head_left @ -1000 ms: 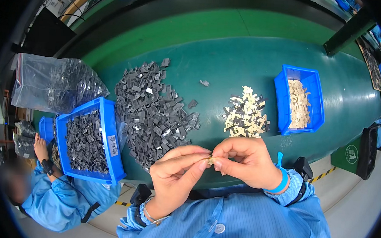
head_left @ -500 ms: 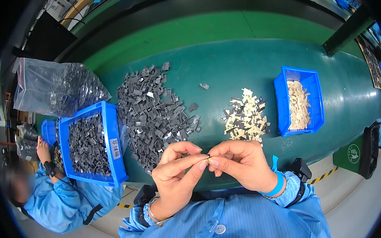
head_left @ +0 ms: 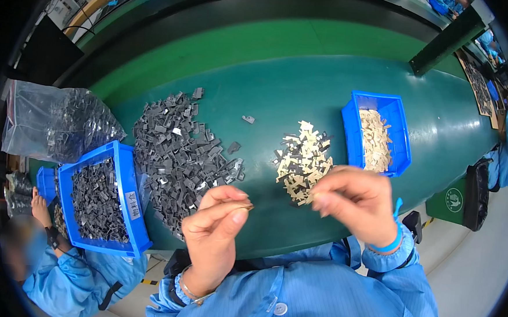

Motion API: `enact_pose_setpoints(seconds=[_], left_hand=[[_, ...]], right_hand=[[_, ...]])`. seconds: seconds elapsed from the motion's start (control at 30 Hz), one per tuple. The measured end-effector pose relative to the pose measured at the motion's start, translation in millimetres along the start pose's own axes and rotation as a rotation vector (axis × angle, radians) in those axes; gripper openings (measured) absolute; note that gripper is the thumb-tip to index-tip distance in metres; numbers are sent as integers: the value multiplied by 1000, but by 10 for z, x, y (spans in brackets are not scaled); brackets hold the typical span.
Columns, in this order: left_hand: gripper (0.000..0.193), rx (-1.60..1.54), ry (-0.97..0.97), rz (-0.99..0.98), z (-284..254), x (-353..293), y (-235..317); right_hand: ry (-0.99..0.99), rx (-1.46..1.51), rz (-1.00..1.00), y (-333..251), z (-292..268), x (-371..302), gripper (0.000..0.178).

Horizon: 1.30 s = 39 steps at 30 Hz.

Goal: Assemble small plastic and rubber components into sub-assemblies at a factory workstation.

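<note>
My left hand (head_left: 215,223) is closed in a pinch above the near table edge, beside a heap of dark grey plastic parts (head_left: 176,148). A small dark and tan piece (head_left: 246,208) pokes out between its thumb and forefinger. My right hand (head_left: 358,205) is raised apart from it, thumb and fingertips pressed together, over the near right side of a smaller pile of cream and black pieces (head_left: 304,161). Whatever those fingertips hold, if anything, is too small to make out.
A blue bin (head_left: 403,141) of flat tan pieces stands at right. At left lie a blue crate (head_left: 140,224) of dark parts and a clear plastic bag (head_left: 58,120). A co-worker's hand (head_left: 41,208) shows farther left. Two loose grey parts lie mid-table.
My hands, which met at the fingertips, have come apart. The right has moved right toward the cream and black pile; the left keeps its pinch. The whole view has shifted slightly.
</note>
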<state>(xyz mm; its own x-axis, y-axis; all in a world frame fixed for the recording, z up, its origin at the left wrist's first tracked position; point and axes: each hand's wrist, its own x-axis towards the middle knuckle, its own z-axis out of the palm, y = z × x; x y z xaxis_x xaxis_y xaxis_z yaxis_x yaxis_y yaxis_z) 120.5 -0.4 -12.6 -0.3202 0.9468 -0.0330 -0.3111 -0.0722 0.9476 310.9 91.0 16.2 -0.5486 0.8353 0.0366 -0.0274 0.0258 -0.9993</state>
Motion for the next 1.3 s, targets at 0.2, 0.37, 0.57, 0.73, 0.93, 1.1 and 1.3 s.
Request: enact_pose_setpoints(seconds=[0.2,0.37,0.57,0.73,0.93,1.1,1.3], left_hand=[[13,100,-49,110,45,24,9],[14,154,-75,178,10,7,-20],[14,199,-95,219,8,30,-39],[14,110,-116,96,32,18,-32],[11,-91,57,81,-50,35,50],[11,278,25,284,-52,25,137],[20,983,-73,753,-42,34,244]], right_hand=[[-135,293,146,134,374,19,11],[-125,306,141,201,458,48,13],[-115,297,154,203,447,48,12],[-94,320,170,188,404,21,10],[282,-233,-4,-61,-237,14,7],[463,-902,-153,-174,-800,31,2],[447,-1391,-349,-71,-971,63,3]])
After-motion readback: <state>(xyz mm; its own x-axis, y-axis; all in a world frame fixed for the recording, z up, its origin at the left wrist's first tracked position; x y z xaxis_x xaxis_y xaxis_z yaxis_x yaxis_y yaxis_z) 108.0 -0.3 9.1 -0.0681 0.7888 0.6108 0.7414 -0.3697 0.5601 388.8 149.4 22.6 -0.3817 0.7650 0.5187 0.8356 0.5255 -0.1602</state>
